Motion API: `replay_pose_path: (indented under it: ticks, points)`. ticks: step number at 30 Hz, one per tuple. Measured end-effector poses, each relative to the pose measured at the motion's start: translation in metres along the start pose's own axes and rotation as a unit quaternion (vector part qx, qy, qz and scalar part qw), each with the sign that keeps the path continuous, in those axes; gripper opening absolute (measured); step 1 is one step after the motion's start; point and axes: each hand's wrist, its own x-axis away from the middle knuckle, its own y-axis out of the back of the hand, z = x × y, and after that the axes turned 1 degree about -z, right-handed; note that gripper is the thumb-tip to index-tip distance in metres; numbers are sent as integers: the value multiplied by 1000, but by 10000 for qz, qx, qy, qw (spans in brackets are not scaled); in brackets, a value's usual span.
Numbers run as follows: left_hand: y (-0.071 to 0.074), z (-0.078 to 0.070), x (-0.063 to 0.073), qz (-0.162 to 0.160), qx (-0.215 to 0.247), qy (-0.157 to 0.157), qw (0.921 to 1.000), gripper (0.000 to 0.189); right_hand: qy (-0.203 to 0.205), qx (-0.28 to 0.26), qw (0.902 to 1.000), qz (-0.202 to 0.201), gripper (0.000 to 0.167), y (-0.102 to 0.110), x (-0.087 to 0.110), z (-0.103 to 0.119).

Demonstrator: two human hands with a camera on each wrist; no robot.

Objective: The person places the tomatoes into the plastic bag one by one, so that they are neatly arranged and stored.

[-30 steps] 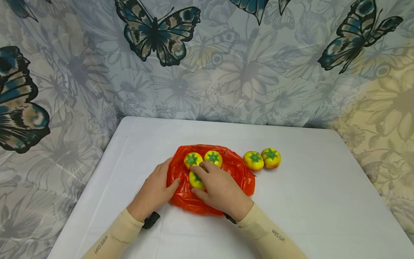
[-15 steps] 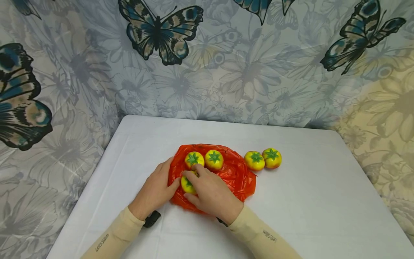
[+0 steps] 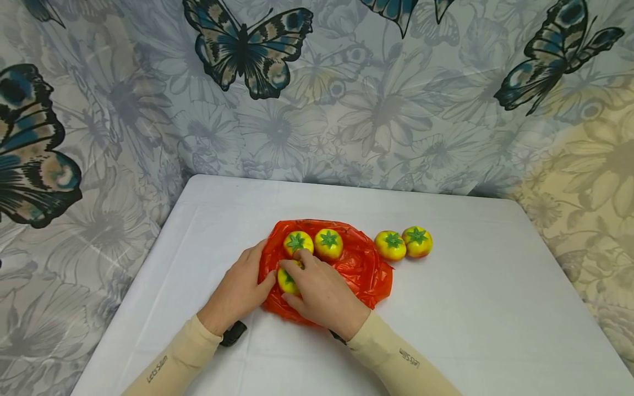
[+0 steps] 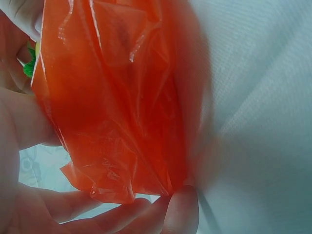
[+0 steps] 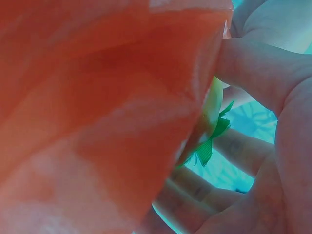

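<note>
So the round yellow-and-red fruit with a green star-shaped leaf top [image 3: 286, 281] is at the front left of a crinkly red plastic bag [image 3: 356, 267]; can't tell if it's inside or just on top. The right hand [image 3: 322, 289] has its grip closed around it, fingers curled over and thumb at the near side, so it's partly covered. The left hand [image 3: 238, 289] has the bag's left edge between thumb and fingers, a loose-ish grip. Two matching fruits, the left one [image 3: 298, 242] and the right one [image 3: 328, 245], are just behind, leaves up. Another pair, nearer [image 3: 390, 246] and farther [image 3: 417, 242], sits touching each other right of the bag on the white cloth-covered surface [image 3: 470, 302]. Behind that there's grey floral butterfly fabric [image 3: 277, 132].
</note>
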Motion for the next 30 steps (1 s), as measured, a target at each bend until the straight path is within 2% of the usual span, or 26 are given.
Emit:
replay_pose_path:
  ticks: [11, 21, 30]
  points:
    - [-1, 1, 0, -16, -8, -20, 10000, 74, 1, 72, 10000, -3, 54, -5, -3, -1]
    - [-1, -2, -1, 39, -43, 89, 9999, 76, -50, 171, 9998, 60, 55, -8, 0, -3]
    - [-1, -2, 1, 52, -48, 159, 9998, 77, -59, 73, 9999, 107, 60, 7, 9, -8]
